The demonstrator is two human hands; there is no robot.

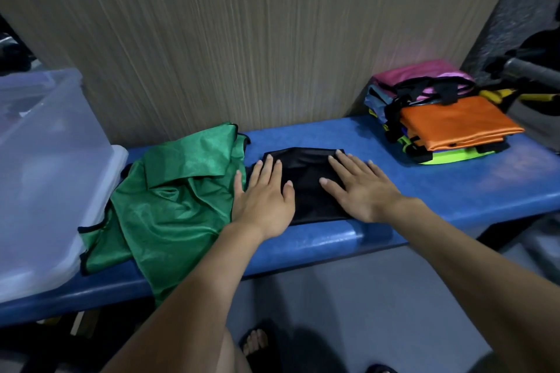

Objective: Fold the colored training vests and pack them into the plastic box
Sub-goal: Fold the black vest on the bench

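At the middle of the blue bench (424, 188) lies a black vest (306, 182), folded into a flat, compact rectangle with a dull sheen and a straight far edge. Its long axis seems to run away from the person toward the wood-grain wall panel (242, 39), tilted slightly to the left; much of it is hidden under the hands, so the full outline cannot be told. The left hand (263, 200) lies palm down on the vest's left part, fingers straight and a little spread, the little finger reaching off the fabric beside the green vest (178, 197). The right hand (360, 188) presses flat on the right part, fingers straight and fanned toward the far edge. The two hands are apart, with bare black fabric between them, and neither grips anything.

Just left of the black vest, touching it, the green vest sits crumpled and unfolded, shiny, with black trim, spilling over the bench's near edge. Beyond it stands the translucent plastic box (51, 160) at the bench's left end. Well to the right rests a stack of folded vests (439, 118), orange on top, pink and lime showing among them.
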